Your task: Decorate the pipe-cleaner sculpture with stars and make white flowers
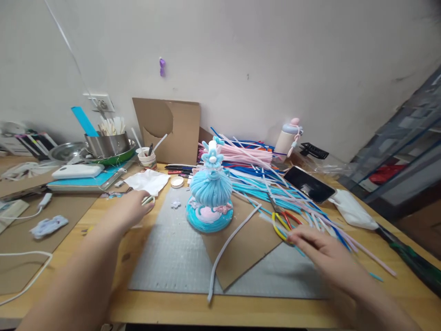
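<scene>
A blue and pink pipe-cleaner figure (211, 193) stands on a grey cutting mat (172, 253), partly on a piece of brown cardboard (244, 248). My left hand (132, 209) reaches to the mat's left edge, its fingers closed on a small pale object I cannot make out, next to a white tissue (148, 180). My right hand (319, 250) lies to the right of the cardboard, fingers touching the yellow and red handles of scissors (280, 223). A long white pipe cleaner (227, 246) curves across the cardboard.
A heap of pink, blue and white pipe cleaners (262, 177) covers the table's back right. A black phone (308, 184), a pink bottle (287, 138), a white mask (353, 209), cardboard sheets (168, 124) and metal bowls (106, 145) stand around. White cables (24, 276) lie at left.
</scene>
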A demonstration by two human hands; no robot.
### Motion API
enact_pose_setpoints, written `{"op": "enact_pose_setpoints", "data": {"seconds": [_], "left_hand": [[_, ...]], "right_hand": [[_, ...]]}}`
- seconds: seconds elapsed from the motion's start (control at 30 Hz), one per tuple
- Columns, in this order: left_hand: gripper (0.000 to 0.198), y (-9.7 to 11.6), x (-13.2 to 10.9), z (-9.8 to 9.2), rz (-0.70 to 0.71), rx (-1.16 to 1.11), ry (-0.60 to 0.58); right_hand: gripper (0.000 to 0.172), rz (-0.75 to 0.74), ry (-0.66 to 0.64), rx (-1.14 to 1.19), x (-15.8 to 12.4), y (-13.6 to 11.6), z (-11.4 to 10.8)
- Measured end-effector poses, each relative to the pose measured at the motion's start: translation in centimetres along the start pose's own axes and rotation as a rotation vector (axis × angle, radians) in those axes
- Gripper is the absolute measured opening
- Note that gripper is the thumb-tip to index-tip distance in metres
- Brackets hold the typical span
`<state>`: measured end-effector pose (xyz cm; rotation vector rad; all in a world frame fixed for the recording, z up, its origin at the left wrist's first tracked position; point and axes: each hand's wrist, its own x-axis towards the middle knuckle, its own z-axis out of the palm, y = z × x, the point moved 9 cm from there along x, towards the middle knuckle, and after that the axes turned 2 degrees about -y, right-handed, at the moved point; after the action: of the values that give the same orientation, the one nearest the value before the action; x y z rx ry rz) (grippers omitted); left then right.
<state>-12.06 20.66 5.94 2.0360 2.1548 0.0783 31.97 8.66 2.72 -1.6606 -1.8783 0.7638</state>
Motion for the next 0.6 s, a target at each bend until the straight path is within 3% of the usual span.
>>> {"op": "enact_pose_setpoints", "data": {"seconds": [0.07, 0.13, 0.23, 0.37, 0.47, 0.53, 0.6], "left_hand": [[0.046, 1.8, 0.0, 1.6, 0.054, 0.036, -0.065], [0.048, 3.1, -0.3, 3.1, 0.098, 0.029, -0.135], [0.049, 4.5, -1.2, 4.1, 0.142, 0.018, -0.190], [0.043, 7.9, -4.4, 3.9, 0.203, 0.033, -0.150], [0.033, 12.7, -8.5, 4.9, 0.381, -0.070, -0.186], [0.032, 16.2, -11.7, 6.8, 0.585, -0.134, -0.305], [0.039, 18.1, -13.8, 8.5, 0.718, -0.118, -0.345]], "right_hand": [[0.027, -0.055, -0.257, -0.055, -0.3, -0.3, 2.5], [0.025, -0.053, -0.396, -0.075, -0.8, -0.1, 3.8], [0.027, -0.041, -0.414, -0.070, -1.0, 0.1, 4.3], [0.026, -0.068, -0.299, -0.141, 0.2, 1.1, 3.7], [0.025, 0.001, -0.070, -0.211, 1.4, 4.0, 0.0], [0.028, 0.163, 0.146, -0.250, 1.3, 7.7, -4.9], [0.032, 0.432, 0.353, -0.348, -0.3, 12.4, -10.9]]}}
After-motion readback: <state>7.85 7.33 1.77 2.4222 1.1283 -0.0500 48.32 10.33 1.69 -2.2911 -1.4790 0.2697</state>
